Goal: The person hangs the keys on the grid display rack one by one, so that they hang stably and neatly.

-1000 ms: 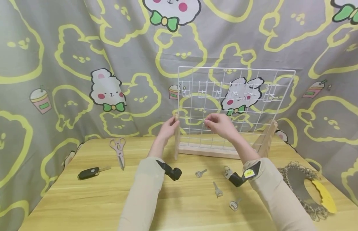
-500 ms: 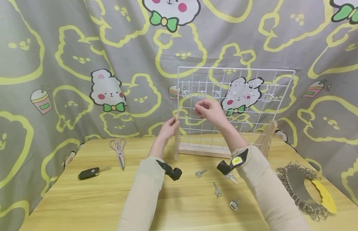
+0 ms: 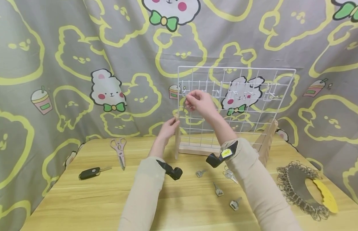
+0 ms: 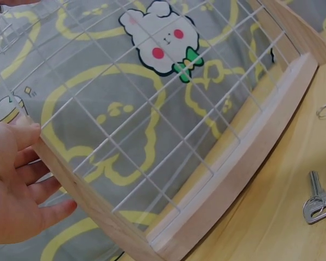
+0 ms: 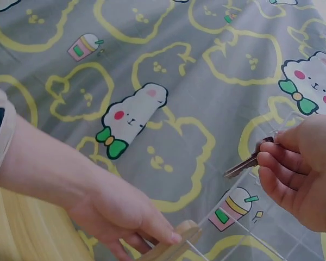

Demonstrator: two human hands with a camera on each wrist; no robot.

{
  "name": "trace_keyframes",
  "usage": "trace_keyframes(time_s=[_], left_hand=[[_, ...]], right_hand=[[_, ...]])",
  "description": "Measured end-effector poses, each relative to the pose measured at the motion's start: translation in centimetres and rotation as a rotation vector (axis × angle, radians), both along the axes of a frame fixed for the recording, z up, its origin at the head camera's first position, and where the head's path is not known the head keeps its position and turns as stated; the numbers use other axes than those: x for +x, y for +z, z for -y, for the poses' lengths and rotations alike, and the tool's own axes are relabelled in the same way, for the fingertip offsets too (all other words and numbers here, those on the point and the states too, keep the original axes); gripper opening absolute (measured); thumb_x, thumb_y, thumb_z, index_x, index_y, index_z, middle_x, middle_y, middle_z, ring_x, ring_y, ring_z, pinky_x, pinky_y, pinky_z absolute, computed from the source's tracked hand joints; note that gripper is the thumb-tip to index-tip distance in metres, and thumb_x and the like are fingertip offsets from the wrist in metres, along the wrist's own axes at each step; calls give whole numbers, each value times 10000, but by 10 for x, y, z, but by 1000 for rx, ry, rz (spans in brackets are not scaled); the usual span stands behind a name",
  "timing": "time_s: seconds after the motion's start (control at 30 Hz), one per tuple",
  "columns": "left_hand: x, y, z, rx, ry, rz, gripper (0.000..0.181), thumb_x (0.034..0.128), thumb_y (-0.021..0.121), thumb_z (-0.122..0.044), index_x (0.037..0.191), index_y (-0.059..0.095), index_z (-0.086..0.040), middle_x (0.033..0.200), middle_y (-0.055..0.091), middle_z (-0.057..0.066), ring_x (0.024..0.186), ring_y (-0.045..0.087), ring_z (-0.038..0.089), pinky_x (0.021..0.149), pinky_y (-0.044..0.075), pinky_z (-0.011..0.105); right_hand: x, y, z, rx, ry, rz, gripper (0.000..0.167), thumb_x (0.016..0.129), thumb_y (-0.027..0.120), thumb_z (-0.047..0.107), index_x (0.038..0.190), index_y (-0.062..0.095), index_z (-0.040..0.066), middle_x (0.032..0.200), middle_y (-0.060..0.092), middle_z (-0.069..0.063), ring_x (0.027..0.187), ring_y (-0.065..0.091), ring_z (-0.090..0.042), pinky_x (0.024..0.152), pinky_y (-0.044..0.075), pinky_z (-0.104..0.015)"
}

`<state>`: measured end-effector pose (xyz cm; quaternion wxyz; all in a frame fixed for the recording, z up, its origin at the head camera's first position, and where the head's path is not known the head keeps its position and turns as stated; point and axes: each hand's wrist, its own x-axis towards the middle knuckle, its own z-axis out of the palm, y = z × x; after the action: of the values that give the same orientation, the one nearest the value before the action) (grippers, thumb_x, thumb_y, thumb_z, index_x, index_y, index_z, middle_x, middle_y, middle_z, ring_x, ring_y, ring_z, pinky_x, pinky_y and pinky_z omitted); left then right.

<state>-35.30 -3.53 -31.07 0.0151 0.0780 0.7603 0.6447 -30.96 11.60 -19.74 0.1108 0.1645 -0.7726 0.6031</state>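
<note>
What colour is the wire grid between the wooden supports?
White; the wire grid shows best in the head view.

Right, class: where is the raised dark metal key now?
In the right wrist view, the key is right of centre, pinched in the right hand; in the head view, it's near the left edge of the white wire grid.

This is a curtained-off nook, room unclear: a cartoon-print curtain [image 3: 138, 48] hangs behind the right hand [image 3: 201, 103], a wooden table [image 3: 80, 199] below.
</note>
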Motion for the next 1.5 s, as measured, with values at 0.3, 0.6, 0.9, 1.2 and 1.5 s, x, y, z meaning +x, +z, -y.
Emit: trace_keyframes(time_s=[0.3, 0.6, 0.9, 1.2, 1.5], left_hand=[[2, 2, 2, 45, -2, 29, 503, 962, 516, -236, 1411, 371, -61, 1414, 406, 135, 1256, 419, 295, 1011, 394, 400], [1, 7, 2, 57, 4, 33, 526, 961, 518, -275, 1397, 378, -16, 1408, 399, 177, 1268, 398, 314, 990, 416, 422], [-2, 6, 1, 79, 13, 30, 490, 966, 512, -242, 1383, 402, -9, 1375, 435, 193, 1244, 424, 316, 981, 422, 430], [0, 7, -1, 67, 24, 29, 503, 965, 514, -253, 1387, 393, -6, 1390, 419, 189, 1252, 415, 322, 972, 432, 428], [0, 7, 0, 60, 21, 25, 515, 964, 514, -265, 1390, 387, -4, 1392, 413, 193, 1250, 418, 324, 968, 436, 426]], right_hand=[[-1, 4, 8, -85, -22, 8, 181, 946, 532, 94, 1031, 559, -64, 782, 611, -57, 657, 582, -117, 648, 546, -285], [-2, 5, 13, -123, -39, 23, 192, 947, 526, 86, 1043, 554, -78, 768, 594, -51, 636, 568, -104, 589, 518, -195], [-3, 6, 14, -133, -71, 31, 258, 955, 514, 105, 1104, 538, -105, 784, 592, -56, 632, 566, -97, 604, 523, -199], [-5, 3, 17, -118, -100, 37, 205, 947, 523, 80, 1037, 564, -99, 743, 590, -53, 592, 560, -92, 579, 530, -192], [-8, -11, 13, -16, -135, 22, 228, 950, 516, 107, 1029, 590, -93, 753, 582, -78, 602, 554, -106, 602, 547, -238]])
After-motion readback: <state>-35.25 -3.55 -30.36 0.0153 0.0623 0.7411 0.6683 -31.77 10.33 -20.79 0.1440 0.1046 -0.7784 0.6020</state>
